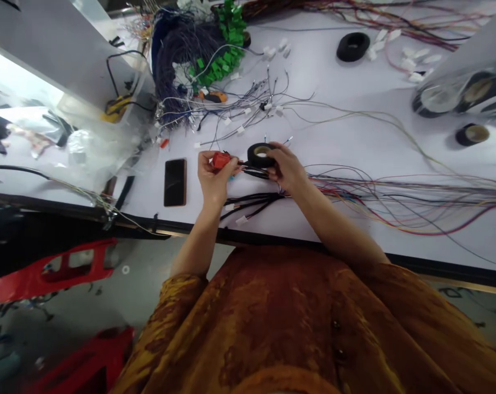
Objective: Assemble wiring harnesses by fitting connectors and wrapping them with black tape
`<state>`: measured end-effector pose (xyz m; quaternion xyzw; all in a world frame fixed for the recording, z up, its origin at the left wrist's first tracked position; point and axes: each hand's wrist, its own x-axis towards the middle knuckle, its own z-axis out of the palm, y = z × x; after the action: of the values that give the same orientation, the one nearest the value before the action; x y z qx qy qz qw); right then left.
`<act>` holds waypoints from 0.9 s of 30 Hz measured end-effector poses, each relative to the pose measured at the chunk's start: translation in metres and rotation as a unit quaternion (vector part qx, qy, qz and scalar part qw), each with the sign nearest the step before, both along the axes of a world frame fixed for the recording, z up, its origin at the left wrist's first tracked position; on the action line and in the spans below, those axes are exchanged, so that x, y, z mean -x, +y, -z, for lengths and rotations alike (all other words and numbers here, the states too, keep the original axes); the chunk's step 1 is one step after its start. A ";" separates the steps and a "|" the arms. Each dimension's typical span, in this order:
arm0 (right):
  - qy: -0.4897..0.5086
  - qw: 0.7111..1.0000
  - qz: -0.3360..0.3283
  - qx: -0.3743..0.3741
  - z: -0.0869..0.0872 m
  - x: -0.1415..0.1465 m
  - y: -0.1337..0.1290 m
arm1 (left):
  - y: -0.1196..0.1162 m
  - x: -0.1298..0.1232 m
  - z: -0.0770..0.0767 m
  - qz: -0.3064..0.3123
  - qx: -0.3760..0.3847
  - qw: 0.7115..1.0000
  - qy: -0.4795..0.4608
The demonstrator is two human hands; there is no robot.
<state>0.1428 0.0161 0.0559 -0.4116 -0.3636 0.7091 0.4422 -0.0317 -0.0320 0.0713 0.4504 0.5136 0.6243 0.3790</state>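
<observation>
Hands are apart, each clamped on something, mid-frame: left hand (215, 178) pinches a red connector (220, 160), right hand (288, 167) grips a black tape roll (254, 156) by its right side, fingers also at the black leads (254, 172) just below it. Step in hand looks like taping those leads near the connector (judgement; the tape's free end is too small to make out). Next move probably calls for the left to keep the connector steady and the right to carry the roll round the leads, tape taut.

Connector's long axis runs roughly sideways across the frame, lead end seemingly toward the right; leads go right, dipping slightly. Roll's holed face is turned up to the camera.

Just below the hands, black-sleeved branches (252, 203) lie on the tabletop (330, 137), ends toward lower left, a white plug (242, 220) near the front edge. Phone (175, 183) left of the left hand; loose wires (379, 189) run off right. Farther up: orange-handled tool (213, 96), then green connectors (225, 63) upper left of centre, another tape roll (353, 47) upper right.
</observation>
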 end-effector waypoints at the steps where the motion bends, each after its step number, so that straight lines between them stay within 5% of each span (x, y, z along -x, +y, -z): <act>1: 0.003 1.000 0.020 0.012 0.002 -0.005 -0.004 | 0.001 0.001 0.006 0.012 0.012 1.000 -0.023; 6: -0.019 0.999 0.044 -0.014 0.006 -0.018 -0.018 | 0.006 -0.007 0.023 0.145 0.086 0.985 -0.028; 10: -0.146 0.978 0.037 -0.142 0.002 -0.023 -0.045 | 0.011 -0.018 0.017 0.060 0.081 0.995 0.024; 14: -0.276 0.904 -0.015 -0.327 -0.004 -0.029 -0.085 | 0.009 -0.024 -0.005 0.047 0.100 0.994 0.019; 16: -0.269 0.910 -0.005 -0.315 -0.003 -0.026 -0.080 | 0.002 -0.028 -0.019 0.079 0.074 0.991 0.075; 19: -0.201 0.958 0.052 -0.196 0.004 -0.020 -0.041 | -0.010 -0.034 -0.034 0.147 -0.006 0.968 0.202; 22: -0.190 0.969 0.055 -0.145 0.011 -0.021 -0.020 | -0.009 -0.037 -0.031 0.117 -0.045 0.967 0.223; 27: -0.319 0.880 0.020 -0.351 0.012 -0.038 -0.084 | 0.012 -0.036 -0.011 0.020 0.078 0.989 0.123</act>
<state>0.1811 -0.0676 0.0436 -0.4405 -0.7018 0.3561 0.4321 0.0044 -0.0202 0.0823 0.5027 0.5946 0.5144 0.3593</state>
